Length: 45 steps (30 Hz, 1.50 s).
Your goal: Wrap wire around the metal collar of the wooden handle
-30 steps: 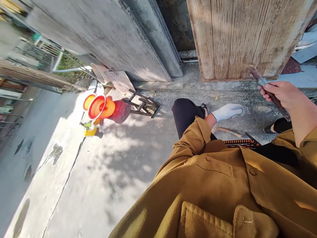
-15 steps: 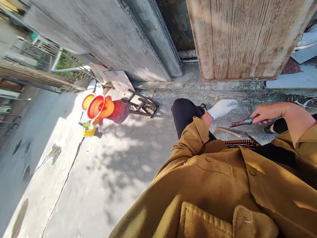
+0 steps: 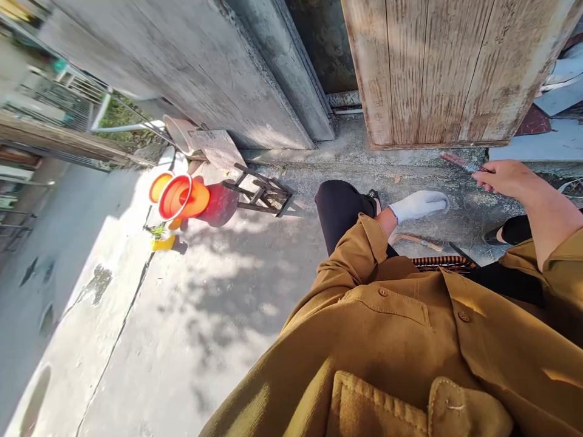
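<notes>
My left hand (image 3: pixel 419 206), in a white knit glove, is held low in front of my knees. Its fingers are pressed together; whatever may be between them is hidden. My bare right hand (image 3: pixel 503 176) is closed around a dark reddish-brown stick-like tool (image 3: pixel 459 161) with wire wound about it, raised toward the wooden door and slightly blurred. The tool's kind is not clear. On the ground just below my gloved hand lies a light-brown curved stick (image 3: pixel 421 241), also partly wrapped in wire.
An orange-and-black woven seat (image 3: pixel 439 262) shows under my lap. Ahead stand a weathered wooden door (image 3: pixel 432 79) and a grey panel (image 3: pixel 191 67) above a concrete ledge. Toward the left are a small dark wooden stool (image 3: pixel 262 193), orange buckets (image 3: pixel 182 197) and a yellow container (image 3: pixel 163 242).
My right hand has risen with the brown tool, swinging it up and away from beside the curved stick toward the door. My gloved left hand has shifted slightly right and down.
</notes>
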Motion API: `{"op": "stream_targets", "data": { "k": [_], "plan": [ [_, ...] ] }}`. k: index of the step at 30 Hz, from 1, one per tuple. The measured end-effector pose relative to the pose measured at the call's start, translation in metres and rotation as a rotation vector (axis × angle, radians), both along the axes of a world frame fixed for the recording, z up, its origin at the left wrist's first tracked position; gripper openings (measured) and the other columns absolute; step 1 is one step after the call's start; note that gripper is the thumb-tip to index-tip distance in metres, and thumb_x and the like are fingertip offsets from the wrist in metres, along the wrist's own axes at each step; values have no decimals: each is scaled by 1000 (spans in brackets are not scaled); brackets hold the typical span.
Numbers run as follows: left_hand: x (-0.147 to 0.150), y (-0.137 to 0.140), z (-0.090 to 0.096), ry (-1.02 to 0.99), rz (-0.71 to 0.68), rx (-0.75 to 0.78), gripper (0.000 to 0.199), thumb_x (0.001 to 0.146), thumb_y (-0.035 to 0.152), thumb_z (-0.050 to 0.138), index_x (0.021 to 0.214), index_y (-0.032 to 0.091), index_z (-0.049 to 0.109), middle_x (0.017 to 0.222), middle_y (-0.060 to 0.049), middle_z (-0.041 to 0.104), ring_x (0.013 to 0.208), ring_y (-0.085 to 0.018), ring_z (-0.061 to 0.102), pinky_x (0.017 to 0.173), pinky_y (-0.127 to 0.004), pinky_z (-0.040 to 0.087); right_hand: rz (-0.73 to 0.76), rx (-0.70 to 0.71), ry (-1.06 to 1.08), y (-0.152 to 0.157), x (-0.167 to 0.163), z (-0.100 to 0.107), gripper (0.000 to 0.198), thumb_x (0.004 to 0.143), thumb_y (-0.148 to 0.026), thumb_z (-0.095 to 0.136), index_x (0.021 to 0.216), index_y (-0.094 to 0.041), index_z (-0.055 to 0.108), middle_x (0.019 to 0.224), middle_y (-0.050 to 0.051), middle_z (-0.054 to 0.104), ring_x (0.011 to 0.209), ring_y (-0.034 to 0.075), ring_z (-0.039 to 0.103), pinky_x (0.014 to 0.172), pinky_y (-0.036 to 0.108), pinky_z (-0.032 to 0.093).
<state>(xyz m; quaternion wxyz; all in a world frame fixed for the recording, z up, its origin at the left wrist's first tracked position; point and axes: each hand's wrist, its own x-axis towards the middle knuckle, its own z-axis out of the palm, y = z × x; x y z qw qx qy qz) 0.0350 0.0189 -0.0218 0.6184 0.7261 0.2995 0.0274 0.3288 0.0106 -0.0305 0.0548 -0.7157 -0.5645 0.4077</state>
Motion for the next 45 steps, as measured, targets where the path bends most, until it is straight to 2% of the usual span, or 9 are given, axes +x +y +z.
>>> {"op": "stream_targets", "data": {
  "k": [4,14,17,23,28,31,35,40,45],
  "plan": [
    [-4,-1,3,24,16,-81,34,104,47,66,102,15,77,91,-1,71,70,-11,54,78,-28,49,336,-292,-196,-3,-9,-12,45,98,-63,71,76,-25,63,75,10,70,72,26,65,68,38,45],
    [-12,19,-7,42,89,146,29,105,34,59,101,13,78,107,-6,79,102,-19,69,108,-33,54,660,-466,391,-26,-28,21,60,85,-80,82,84,-21,72,77,4,68,66,15,56,61,29,43],
    [-11,20,-15,8,195,90,26,106,36,63,104,14,77,107,-6,78,98,-17,69,102,-32,56,448,-261,640,-26,-26,39,61,86,-79,86,88,-19,76,81,4,69,68,13,54,61,28,45],
    [-9,11,-10,-55,91,-6,33,109,41,59,107,14,77,108,-7,78,84,-12,62,86,-27,54,-461,279,862,-11,-6,46,42,88,-52,96,93,-19,70,84,3,64,68,12,51,54,23,45],
    [-10,5,8,-87,-50,-28,36,104,46,65,107,13,79,114,-10,82,103,-18,71,106,-33,55,-660,354,550,-1,0,31,31,104,-45,79,90,-22,63,81,4,62,66,13,52,56,25,44],
    [-14,5,19,-56,-68,-16,34,103,44,67,106,13,80,118,-11,83,113,-21,74,115,-33,53,-429,258,50,2,4,20,31,108,-48,69,88,-23,64,84,10,69,78,22,61,69,34,50],
    [-21,12,25,-16,81,102,35,104,41,62,108,12,81,117,-11,83,111,-20,74,113,-32,53,132,18,-400,6,6,2,33,105,-52,65,86,-25,64,93,18,75,99,35,69,83,43,49],
    [-29,24,23,93,252,311,34,107,33,56,112,13,82,116,-7,85,114,-21,74,113,-32,53,454,-304,-119,-6,-6,-4,40,92,-62,74,78,-25,68,76,7,70,71,23,62,68,36,44],
    [-28,29,15,207,349,444,38,112,32,50,121,17,83,125,-7,85,122,-23,75,114,-30,54,718,-485,435,-25,-30,26,61,86,-82,78,86,-21,72,81,3,66,71,17,56,68,33,42]
  ]
}}
